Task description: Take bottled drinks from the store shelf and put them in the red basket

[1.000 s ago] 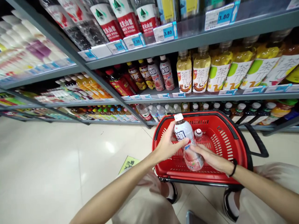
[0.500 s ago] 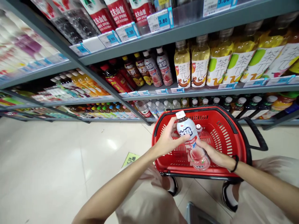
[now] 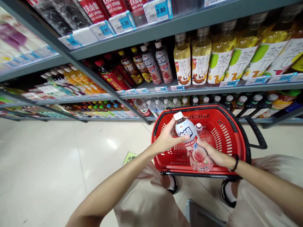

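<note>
A long grey shelving unit (image 3: 189, 25) of bottled drinks ran before you, and in front of it, near your knees, was a red plastic basket (image 3: 238, 142) with slotted walls and a black rim. Over the basket, the clear plastic bottle with a white cap and peach label (image 3: 192, 145) lay tilted between your two hands, cap toward the upper left. Your left hand (image 3: 167, 138) was curled around its upper part, thumb across the front. Your right hand (image 3: 215, 154) clasped its lower half, thumb on the label, fingers partly hidden behind. A black wristband (image 3: 236, 162) circled your right wrist.
</note>
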`<state>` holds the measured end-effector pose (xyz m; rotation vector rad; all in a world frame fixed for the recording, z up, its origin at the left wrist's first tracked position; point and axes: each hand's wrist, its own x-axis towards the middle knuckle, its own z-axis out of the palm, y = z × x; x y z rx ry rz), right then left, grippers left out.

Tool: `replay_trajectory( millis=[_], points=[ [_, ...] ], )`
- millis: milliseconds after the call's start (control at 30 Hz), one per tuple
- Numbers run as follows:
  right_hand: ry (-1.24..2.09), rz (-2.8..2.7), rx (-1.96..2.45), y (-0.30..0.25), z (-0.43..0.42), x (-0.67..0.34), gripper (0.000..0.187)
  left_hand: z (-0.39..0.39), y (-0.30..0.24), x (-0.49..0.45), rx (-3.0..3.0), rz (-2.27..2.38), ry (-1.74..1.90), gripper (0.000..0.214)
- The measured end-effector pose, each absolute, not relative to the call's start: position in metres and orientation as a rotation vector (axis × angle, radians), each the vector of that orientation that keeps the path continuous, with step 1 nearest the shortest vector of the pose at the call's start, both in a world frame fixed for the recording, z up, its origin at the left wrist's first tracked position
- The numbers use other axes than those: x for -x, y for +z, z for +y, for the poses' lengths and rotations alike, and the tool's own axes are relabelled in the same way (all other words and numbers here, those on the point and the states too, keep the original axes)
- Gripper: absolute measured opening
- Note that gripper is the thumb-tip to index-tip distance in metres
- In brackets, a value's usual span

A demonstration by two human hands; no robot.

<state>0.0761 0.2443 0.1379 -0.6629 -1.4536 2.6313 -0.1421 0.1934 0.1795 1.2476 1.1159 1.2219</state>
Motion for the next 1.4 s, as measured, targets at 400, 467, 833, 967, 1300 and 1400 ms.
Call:
replay_trajectory(
  millis=[400,467,833,967,1300,1400],
  points=[
    [3.186,-1.162,0.471,0.138,0.247,-0.068,0.109,0.213,0.168,0.151,-1.122,1.246,1.267,0.069],
    [3.17,-1.125,0.495,0.137,0.248,-0.066,0.107,0.214,0.166,0.15,-1.096,1.273,1.281,0.069],
    [2.937,-1.145,0.571,0.16,0.271,-0.067,0.074,0.226,0.153,0.153,-0.733,1.213,1.592,0.054],
    [2.655,-1.173,0.591,0.176,0.278,-0.071,0.063,0.231,0.16,0.157,-0.712,1.129,1.657,0.044],
    [1.702,-1.795,0.896,0.145,0.271,-0.078,0.071,0.24,0.16,0.174,-0.613,1.069,1.649,0.031],
    [1.364,-1.968,0.854,0.139,0.274,-0.083,0.072,0.241,0.157,0.175,-0.579,1.072,1.672,0.024]
  ],
)
